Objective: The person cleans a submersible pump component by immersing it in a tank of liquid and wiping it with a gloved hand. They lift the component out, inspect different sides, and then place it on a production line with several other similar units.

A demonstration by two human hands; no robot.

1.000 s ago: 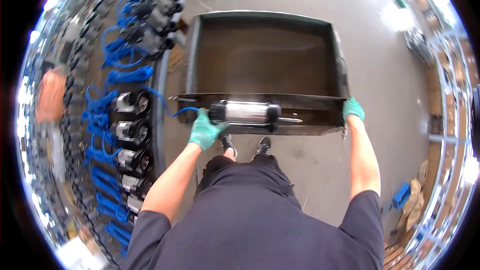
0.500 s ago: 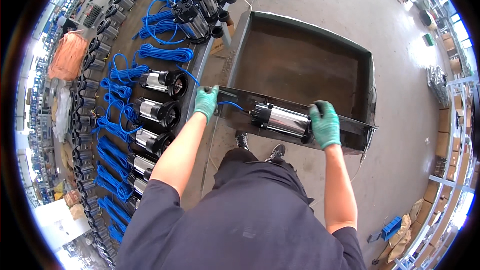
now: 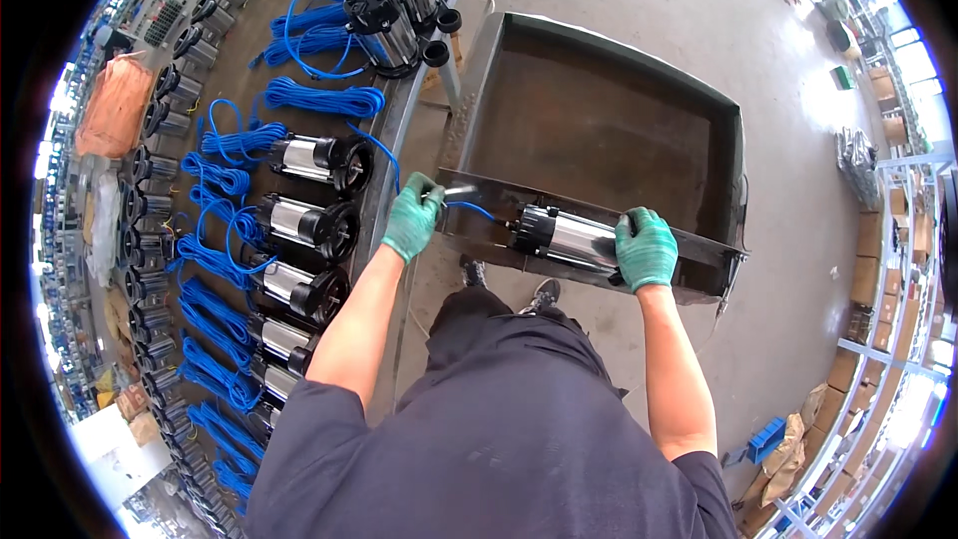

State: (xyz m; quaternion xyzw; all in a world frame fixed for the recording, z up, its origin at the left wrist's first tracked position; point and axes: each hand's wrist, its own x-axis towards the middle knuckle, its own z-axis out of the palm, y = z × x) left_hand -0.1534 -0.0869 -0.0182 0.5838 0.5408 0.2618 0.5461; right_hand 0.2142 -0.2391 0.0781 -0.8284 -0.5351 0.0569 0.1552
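We see the silver motor (image 3: 574, 240) lying slantwise over the narrow near trough (image 3: 689, 274) of the large metal tank (image 3: 609, 45), its right end covered by the person's gloved right hand (image 3: 646, 248), whose grip is curled around that end. The left hand (image 3: 411, 215) is beyond the motor's other end, by the trough's left corner and the blue cable (image 3: 469, 207); a blurred metallic piece (image 3: 460, 192) shows beside its fingers, and we cannot tell whether that grip is closed on it. Our main worry is a roll: the casing is round and looks smooth, so if the right palm slackens or slips, the motor could turn or tip over the near wall, and the shoes (image 3: 545, 294) are just below. We also mind the cable. It seems to run past the left hand to the blue coil (image 3: 324, 97) on the bench (image 3: 399, 112), so a snag at the bench edge or a tug from the hand could strain its entry into the motor or drag the coil against the nearest lying motor (image 3: 311, 157). A loose left hold might drop the metallic piece.
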